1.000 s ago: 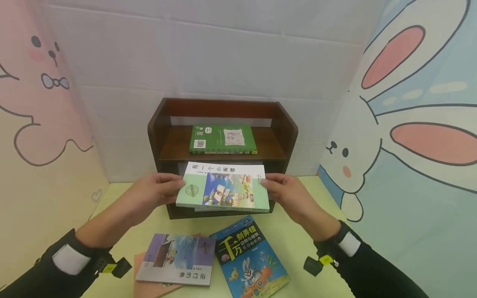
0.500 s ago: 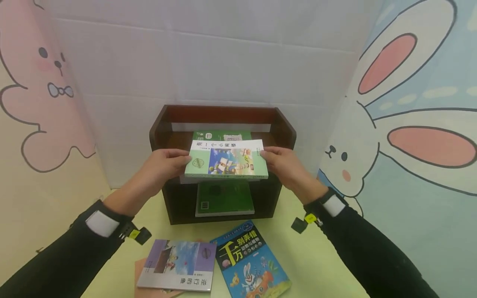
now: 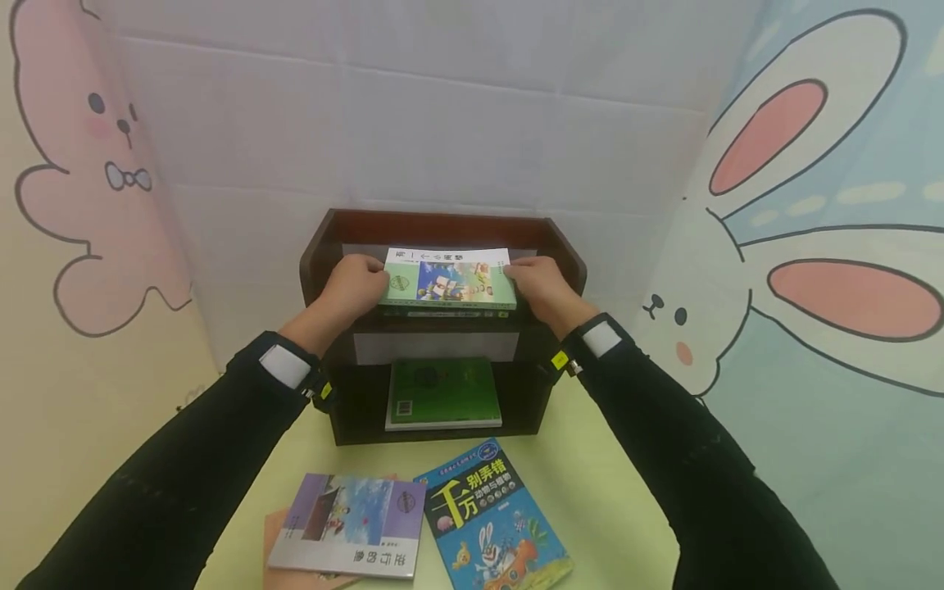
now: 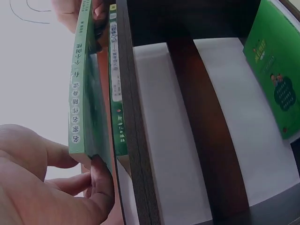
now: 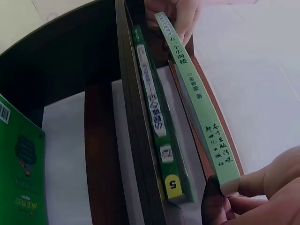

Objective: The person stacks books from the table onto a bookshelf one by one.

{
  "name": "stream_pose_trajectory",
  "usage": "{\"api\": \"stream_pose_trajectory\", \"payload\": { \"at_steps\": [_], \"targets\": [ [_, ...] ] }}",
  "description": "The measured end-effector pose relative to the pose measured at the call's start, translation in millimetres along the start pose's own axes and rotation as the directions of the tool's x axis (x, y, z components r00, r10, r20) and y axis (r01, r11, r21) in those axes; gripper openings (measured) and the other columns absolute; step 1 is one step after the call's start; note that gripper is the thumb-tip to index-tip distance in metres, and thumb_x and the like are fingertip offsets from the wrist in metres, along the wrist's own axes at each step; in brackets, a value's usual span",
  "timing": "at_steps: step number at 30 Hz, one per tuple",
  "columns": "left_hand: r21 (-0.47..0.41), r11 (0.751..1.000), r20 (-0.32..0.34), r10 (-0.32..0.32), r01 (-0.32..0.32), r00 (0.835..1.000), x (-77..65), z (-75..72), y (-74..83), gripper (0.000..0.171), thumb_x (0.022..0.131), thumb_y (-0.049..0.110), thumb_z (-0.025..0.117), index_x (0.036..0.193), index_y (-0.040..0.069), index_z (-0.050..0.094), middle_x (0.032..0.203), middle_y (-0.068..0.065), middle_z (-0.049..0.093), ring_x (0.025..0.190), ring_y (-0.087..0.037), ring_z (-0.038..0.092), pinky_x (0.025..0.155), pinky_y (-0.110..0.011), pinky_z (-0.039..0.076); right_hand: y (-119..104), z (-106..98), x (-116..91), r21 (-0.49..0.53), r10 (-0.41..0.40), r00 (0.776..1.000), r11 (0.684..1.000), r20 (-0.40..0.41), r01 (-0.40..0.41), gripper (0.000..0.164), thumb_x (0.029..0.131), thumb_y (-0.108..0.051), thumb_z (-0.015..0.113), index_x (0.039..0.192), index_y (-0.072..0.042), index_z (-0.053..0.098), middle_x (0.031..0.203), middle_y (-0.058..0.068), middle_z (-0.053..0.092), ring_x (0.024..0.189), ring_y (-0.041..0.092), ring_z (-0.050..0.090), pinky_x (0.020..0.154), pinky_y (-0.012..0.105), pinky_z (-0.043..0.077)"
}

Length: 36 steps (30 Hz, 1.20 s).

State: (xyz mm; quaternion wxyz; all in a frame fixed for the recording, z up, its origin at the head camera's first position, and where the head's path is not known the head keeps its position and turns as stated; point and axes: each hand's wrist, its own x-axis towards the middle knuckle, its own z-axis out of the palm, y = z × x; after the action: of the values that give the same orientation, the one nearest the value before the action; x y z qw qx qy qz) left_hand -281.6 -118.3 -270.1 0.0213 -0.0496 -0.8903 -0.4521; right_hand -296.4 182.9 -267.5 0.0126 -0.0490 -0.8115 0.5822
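Observation:
A pale green and white book [image 3: 450, 283] with a colourful cover picture lies flat between both hands. My left hand [image 3: 354, 287] pinches its left end, thumb on one face and fingers on the other, as the left wrist view shows. At the opposite end my right hand [image 3: 544, 287] pinches it the same way. Beneath it, a darker green book [image 5: 159, 117] lies on the upper shelf of a dark brown bookcase [image 3: 435, 325]. In both wrist views a gap separates the two books. From the head view, the lower one is mostly hidden.
Another green book [image 3: 445, 393] lies in the lower compartment, atop something white. On the yellow table [image 3: 612, 483] in front are a purple and grey book [image 3: 354, 524] over an orange one [image 3: 276, 565], and a blue book [image 3: 494, 516]. Walls enclose the back and sides.
Both hands have carried the pale green book up and away from me, from before the lower compartment to over the dark green book on the upper shelf. The table books stay put.

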Motion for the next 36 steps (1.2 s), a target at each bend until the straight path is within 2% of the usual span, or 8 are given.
{"api": "stream_pose_trajectory", "payload": {
  "at_steps": [4, 7, 10, 12, 14, 19, 26, 36],
  "targets": [
    [0.05, 0.999, 0.008, -0.01, 0.01, 1.0, 8.6, 3.7, -3.0, 0.052, 0.113, 0.019, 0.046, 0.155, -0.01, 0.054, 0.151, -0.025, 0.058, 0.121, -0.035, 0.056, 0.092, -0.042, 0.049, 2.2, 5.0, 12.7, -0.035, 0.008, 1.0, 0.999, -0.013, -0.009, 0.045, 0.116, -0.022, 0.059, 0.154, 0.003, 0.06, 0.149, 0.02, 0.061, 0.127, 0.03, 0.061, 0.11, 0.04, 0.052],
    [0.108, 0.994, 0.014, -0.01, 0.008, 1.0, 12.3, 8.0, -6.2, 0.044, 0.112, 0.018, 0.047, 0.142, -0.01, 0.064, 0.134, -0.023, 0.065, 0.106, -0.032, 0.059, 0.08, -0.037, 0.048, 5.9, 8.4, 19.5, -0.116, -0.015, 1.0, 0.993, -0.022, 0.013, 0.042, 0.116, -0.021, 0.058, 0.149, 0.004, 0.063, 0.142, 0.018, 0.063, 0.12, 0.026, 0.061, 0.103, 0.037, 0.054],
    [0.178, 0.984, 0.016, 0.008, -0.011, 1.0, 15.4, 11.2, -7.7, 0.033, 0.111, 0.015, 0.047, 0.11, -0.007, 0.072, 0.101, -0.017, 0.065, 0.081, -0.026, 0.055, 0.066, -0.033, 0.043, 10.6, 10.4, 22.6, -0.221, -0.08, 0.996, 0.973, -0.027, 0.072, 0.03, 0.116, -0.019, 0.056, 0.12, 0.007, 0.072, 0.116, 0.016, 0.064, 0.095, 0.023, 0.058, 0.081, 0.032, 0.051],
    [0.212, 0.977, 0.016, 0.026, -0.029, 1.0, 17.3, 11.6, -7.1, 0.031, 0.109, 0.013, 0.047, 0.091, -0.003, 0.067, 0.085, -0.013, 0.059, 0.07, -0.023, 0.051, 0.06, -0.032, 0.039, 12.0, 11.4, 23.3, -0.284, -0.13, 0.991, 0.952, -0.032, 0.116, 0.033, 0.116, -0.017, 0.055, 0.096, 0.005, 0.069, 0.099, 0.013, 0.06, 0.082, 0.021, 0.053, 0.07, 0.031, 0.044],
    [0.237, 0.971, 0.015, 0.035, -0.038, 0.999, 19.3, 11.1, -6.0, 0.031, 0.106, 0.01, 0.047, 0.082, 0.001, 0.063, 0.079, -0.011, 0.056, 0.066, -0.022, 0.048, 0.059, -0.032, 0.038, 12.0, 12.1, 23.1, -0.333, -0.172, 0.985, 0.931, -0.031, 0.152, 0.039, 0.115, -0.016, 0.054, 0.08, 0.0, 0.06, 0.086, 0.012, 0.055, 0.073, 0.022, 0.049, 0.064, 0.031, 0.04],
    [0.278, 0.96, 0.021, 0.02, -0.025, 1.0, 18.4, 7.0, -3.3, 0.027, 0.103, 0.008, 0.047, 0.08, 0.002, 0.061, 0.082, -0.011, 0.055, 0.069, -0.024, 0.048, 0.06, -0.033, 0.038, 8.5, 16.2, 22.1, -0.434, -0.209, 0.978, 0.882, -0.007, 0.186, 0.043, 0.115, -0.015, 0.052, 0.073, -0.006, 0.056, 0.075, 0.007, 0.052, 0.069, 0.021, 0.051, 0.062, 0.03, 0.04],
    [0.302, 0.952, 0.015, 0.042, -0.045, 0.999, 14.6, 4.5, -7.2, 0.03, 0.098, 0.005, 0.046, 0.068, 0.008, 0.049, 0.066, -0.004, 0.045, 0.059, -0.02, 0.04, 0.056, -0.032, 0.034, 6.3, 21.2, 22.7, -0.519, -0.198, 0.98, 0.835, 0.025, 0.182, 0.046, 0.117, -0.017, 0.049, 0.071, -0.008, 0.052, 0.07, 0.005, 0.049, 0.065, 0.02, 0.047, 0.062, 0.032, 0.039],
    [0.313, 0.95, 0.011, 0.022, -0.024, 1.0, 12.4, 2.2, -5.1, 0.026, 0.098, 0.006, 0.046, 0.073, 0.005, 0.054, 0.074, -0.009, 0.049, 0.066, -0.024, 0.045, 0.06, -0.035, 0.038, 6.2, 21.0, 24.3, -0.594, -0.221, 0.973, 0.774, 0.073, 0.22, 0.051, 0.116, -0.019, 0.047, 0.066, -0.009, 0.053, 0.071, 0.005, 0.052, 0.065, 0.019, 0.046, 0.062, 0.031, 0.039]
  ]
}}
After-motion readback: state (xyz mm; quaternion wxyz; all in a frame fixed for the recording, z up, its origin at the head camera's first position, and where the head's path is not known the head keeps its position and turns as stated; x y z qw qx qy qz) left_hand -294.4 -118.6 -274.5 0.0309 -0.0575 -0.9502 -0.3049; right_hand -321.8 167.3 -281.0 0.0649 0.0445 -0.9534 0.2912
